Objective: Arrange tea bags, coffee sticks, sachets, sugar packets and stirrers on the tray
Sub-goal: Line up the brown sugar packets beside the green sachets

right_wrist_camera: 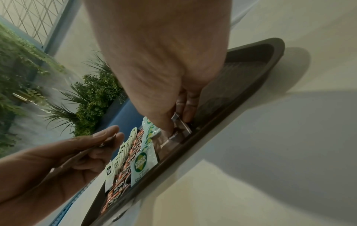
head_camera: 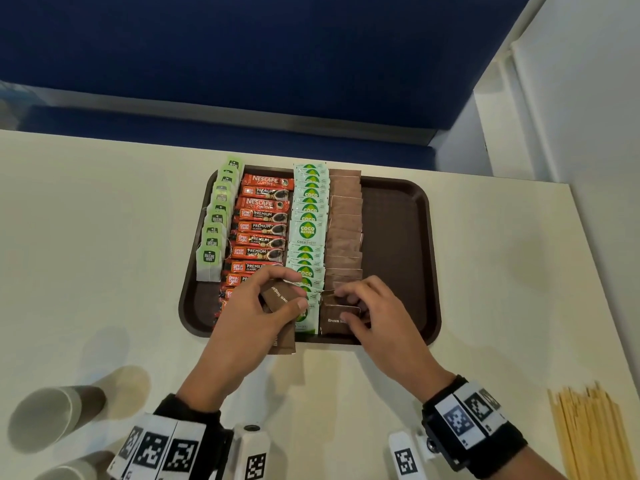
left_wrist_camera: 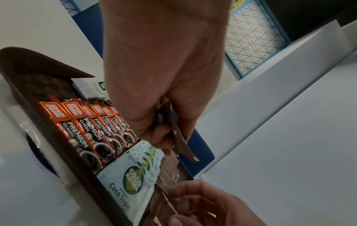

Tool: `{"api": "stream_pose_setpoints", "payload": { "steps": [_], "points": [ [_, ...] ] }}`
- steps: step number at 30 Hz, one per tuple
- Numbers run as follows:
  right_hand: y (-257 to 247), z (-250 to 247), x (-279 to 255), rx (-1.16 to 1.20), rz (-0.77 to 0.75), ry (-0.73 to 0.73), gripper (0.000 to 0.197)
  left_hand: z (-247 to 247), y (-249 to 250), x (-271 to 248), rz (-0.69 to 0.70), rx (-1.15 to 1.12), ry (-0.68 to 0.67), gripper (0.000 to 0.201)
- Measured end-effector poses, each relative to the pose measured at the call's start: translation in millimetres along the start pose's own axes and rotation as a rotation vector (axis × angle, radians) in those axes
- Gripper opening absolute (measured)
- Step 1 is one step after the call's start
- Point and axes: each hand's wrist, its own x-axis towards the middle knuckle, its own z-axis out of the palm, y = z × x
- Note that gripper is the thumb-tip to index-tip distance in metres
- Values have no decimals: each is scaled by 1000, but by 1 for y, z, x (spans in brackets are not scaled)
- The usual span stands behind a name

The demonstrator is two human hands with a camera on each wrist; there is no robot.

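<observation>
So the brown tray (head_camera: 398,216) sits on the white desk (head_camera: 104,237) and it's filled in columns: green tea bags (head_camera: 216,221) at the far left, then the red and black coffee sticks (head_camera: 261,226), the pale Coco Sugar sachets (head_camera: 308,230), and a row of brown sugar packets (head_camera: 344,233) running away from the fingers toward the far rim

Left hand (head_camera: 256,306) hovers over the near end of the coffee sticks and sachets, its fingers (left_wrist_camera: 162,137) curled round a small stack of brown sugar packets (head_camera: 277,299), thumb pinching on top

Right hand (head_camera: 374,313) is just beside it, at the near end of the brown row, fingers (right_wrist_camera: 190,113) bent and pinching the nearest packet (head_camera: 337,317) that lies on the tray, "Brown Sugar" print facing up

Wooden stirrers (head_camera: 585,434) lie in a bundle on the desk off to the right of the right hand, well apart from the tray. Two paper cups (head_camera: 52,414) lie on their sides to the left of the left wrist
</observation>
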Motion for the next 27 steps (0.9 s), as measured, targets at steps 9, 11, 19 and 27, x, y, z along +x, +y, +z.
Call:
{"api": "stream_pose_setpoints", "payload": {
  "steps": [9, 11, 19, 27],
  "points": [
    [-19, -19, 4, 160, 77, 194, 25, 9, 18, 19, 24, -101, 83, 32],
    [-38, -27, 10, 473, 162, 148, 27, 15, 25, 25, 62, -163, 123, 34],
    [-73, -43, 29, 928, 296, 75, 24, 23, 46, 40, 223, -258, 156, 37],
    [-68, -49, 49, 1039, 371, 246, 20, 8, 56, 56, 23, -271, -2, 14]
  ]
}}
